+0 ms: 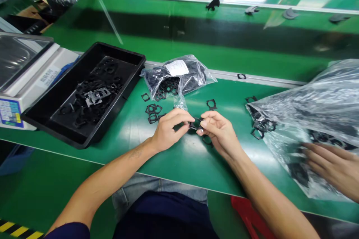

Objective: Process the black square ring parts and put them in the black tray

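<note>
Between my two hands is a small black plastic ring-shaped part (193,125), raised a little above the green table. My left hand (171,129) pinches its left side with thumb and fingertips. On its right side, my right hand (218,130) grips it the same way. Another black ring (207,140) lies partly hidden under my right hand. Several square-edged black rings (153,112) rest just beyond my left hand, and a single black frame (211,104) lies beyond the right one.
A black tray (131,55) of loose parts stands left, against a white scale (26,93). A clear bag of black parts (193,71) lies ahead. At right, another person's hand (331,164) reaches into a large plastic bag (316,97). A metal rail (260,79) crosses behind.
</note>
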Tool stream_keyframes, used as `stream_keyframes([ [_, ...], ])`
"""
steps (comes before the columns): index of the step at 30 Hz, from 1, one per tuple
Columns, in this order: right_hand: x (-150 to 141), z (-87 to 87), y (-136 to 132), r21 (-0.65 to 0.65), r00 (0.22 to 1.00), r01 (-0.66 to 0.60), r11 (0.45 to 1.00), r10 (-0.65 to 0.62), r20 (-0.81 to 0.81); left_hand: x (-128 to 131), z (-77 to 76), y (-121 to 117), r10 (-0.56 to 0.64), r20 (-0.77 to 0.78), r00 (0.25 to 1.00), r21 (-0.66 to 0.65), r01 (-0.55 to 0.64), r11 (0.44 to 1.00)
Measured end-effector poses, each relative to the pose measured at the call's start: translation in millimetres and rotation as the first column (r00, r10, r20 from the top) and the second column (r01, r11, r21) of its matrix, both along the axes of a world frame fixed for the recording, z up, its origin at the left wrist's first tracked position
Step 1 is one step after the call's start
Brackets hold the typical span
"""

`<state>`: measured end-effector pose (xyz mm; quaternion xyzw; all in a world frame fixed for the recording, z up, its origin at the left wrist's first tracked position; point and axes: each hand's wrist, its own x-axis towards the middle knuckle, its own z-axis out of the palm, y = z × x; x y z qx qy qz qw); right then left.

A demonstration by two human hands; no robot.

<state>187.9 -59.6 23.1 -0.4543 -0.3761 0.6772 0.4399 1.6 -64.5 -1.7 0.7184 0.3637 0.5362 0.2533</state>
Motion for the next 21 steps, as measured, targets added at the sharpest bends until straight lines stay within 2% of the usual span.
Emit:
stream_keyframes([
  [3,0.4,-2.3,-0.7,0.036,0.998,-0.006,0.999,0.004,0.056,-0.3,0.0,0.1,0.037,-0.041,0.998,0.081,-0.033,0.996],
  [5,0.8,-4.0,-2.4,0.172,0.985,0.017,0.985,-0.046,0.166,-0.5,0.1,0.2,0.035,-0.037,0.999,0.081,-0.032,0.996],
  [8,1.3,-5.0,-5.4,0.415,0.943,-0.028,0.91,-0.114,0.313,-0.9,0.7,0.7,0.034,-0.029,0.999,0.039,-0.032,0.999],
  [10,1.2,-5.3,-6.8,0.498,0.931,-0.106,0.86,-0.09,0.353,-1.2,1.1,1.2,0.053,-0.025,0.998,0.004,-0.053,0.999],
  [13,0.6,-6.5,-7.9,0.536,0.933,-0.153,0.83,-0.057,0.356,-1.4,1.1,1.9,0.07,0.003,0.998,-0.043,-0.07,0.997],
  [21,2.6,-3.5,-9.3,0.58,0.882,-0.156,0.8,-0.152,0.447,-1.2,2.3,1.9,0.015,-0.009,1.0,-0.019,-0.015,1.0],
])
